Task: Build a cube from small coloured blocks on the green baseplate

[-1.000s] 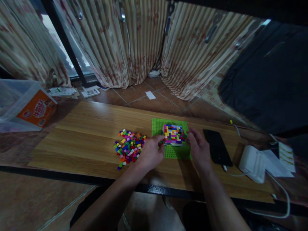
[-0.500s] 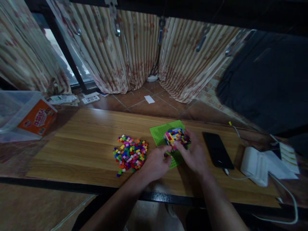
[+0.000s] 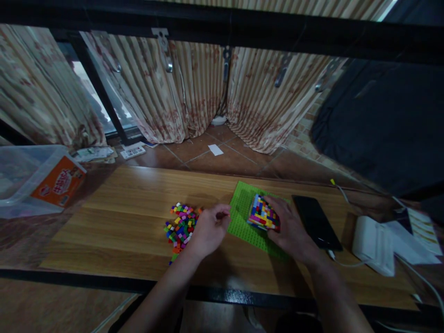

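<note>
A green studded baseplate (image 3: 239, 217) lies on the wooden tabletop, set at an angle. On it stands a multicoloured block built of small toy bricks (image 3: 261, 213). My right hand (image 3: 289, 226) wraps around the block's right side, fingers over the far edge and thumb at the near edge, hiding that side. My left hand (image 3: 211, 229) is raised by the baseplate's left edge, thumb and forefinger pinched together; whatever they hold is too small to make out. Behind that hand lies a heap of loose toy bricks (image 3: 180, 231), partly covered by it.
Right of the baseplate lies a black phone (image 3: 315, 219) with a white cable plugged in, leading toward a white device (image 3: 374, 245). A clear plastic box (image 3: 21, 171) with an orange label stands beyond the tabletop's left end. Striped curtains (image 3: 194, 92) hang behind.
The baseplate and brick block have been turned. My left hand has moved left, away from the block, to beside the loose bricks. My right hand has shifted around the block's right side.
</note>
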`<state>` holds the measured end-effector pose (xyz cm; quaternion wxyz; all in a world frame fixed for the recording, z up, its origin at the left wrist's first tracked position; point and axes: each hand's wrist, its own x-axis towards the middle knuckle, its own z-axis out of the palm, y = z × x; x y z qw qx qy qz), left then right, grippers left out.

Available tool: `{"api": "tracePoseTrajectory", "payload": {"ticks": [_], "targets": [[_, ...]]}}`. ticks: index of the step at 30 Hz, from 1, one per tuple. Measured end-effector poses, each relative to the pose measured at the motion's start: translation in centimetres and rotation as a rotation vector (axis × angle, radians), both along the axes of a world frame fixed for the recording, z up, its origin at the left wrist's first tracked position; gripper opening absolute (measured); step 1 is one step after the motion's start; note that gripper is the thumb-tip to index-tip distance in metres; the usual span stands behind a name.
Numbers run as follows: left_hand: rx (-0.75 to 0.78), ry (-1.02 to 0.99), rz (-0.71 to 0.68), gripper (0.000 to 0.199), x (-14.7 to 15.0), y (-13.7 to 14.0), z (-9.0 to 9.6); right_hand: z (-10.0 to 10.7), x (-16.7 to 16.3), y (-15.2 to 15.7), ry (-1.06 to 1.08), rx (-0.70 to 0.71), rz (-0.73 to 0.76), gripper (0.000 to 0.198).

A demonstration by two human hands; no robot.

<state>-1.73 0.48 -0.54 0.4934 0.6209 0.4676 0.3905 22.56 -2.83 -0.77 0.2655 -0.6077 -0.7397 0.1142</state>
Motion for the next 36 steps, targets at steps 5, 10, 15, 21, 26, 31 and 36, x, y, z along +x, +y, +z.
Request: {"api": "tracePoseTrajectory", "payload": {"ticks": [5, 10, 15, 21, 26, 31, 36], "targets": [[0.018, -0.054, 0.032, 0.021, -0.6, 0.3, 0.4, 0.2, 0.1, -0.6, 0.022, -0.078, 0.042, 0.094], [-0.010, -0.090, 0.046, 0.019, -0.7, 0.4, 0.0, 0.5, -1.1, -1.3, -0.023, -0.094, 0.099, 0.091], [-0.043, -0.183, 0.073, 0.021, -0.5, 0.4, -0.2, 0.7, -2.7, -2.2, -0.050, -0.079, 0.076, 0.083], [-0.048, -0.242, 0.061, 0.021, 0.0, 0.0, 0.1, 1.3, -3.7, -2.9, -0.013, -0.114, 0.074, 0.081], [0.010, -0.183, 0.058, 0.020, -0.1, 0.1, 0.2, 1.8, -3.3, -3.0, 0.084, -0.042, 0.037, 0.069], [0.139, 0.030, 0.162, 0.023, -3.1, 1.2, 0.9, 1.7, -3.4, -2.9, 0.217, 0.154, -0.077, 0.043], [0.294, 0.413, 0.270, 0.020, -8.1, 2.0, 1.6, 2.6, -6.4, -3.8, 0.269, 0.335, -0.063, 0.018]]}}
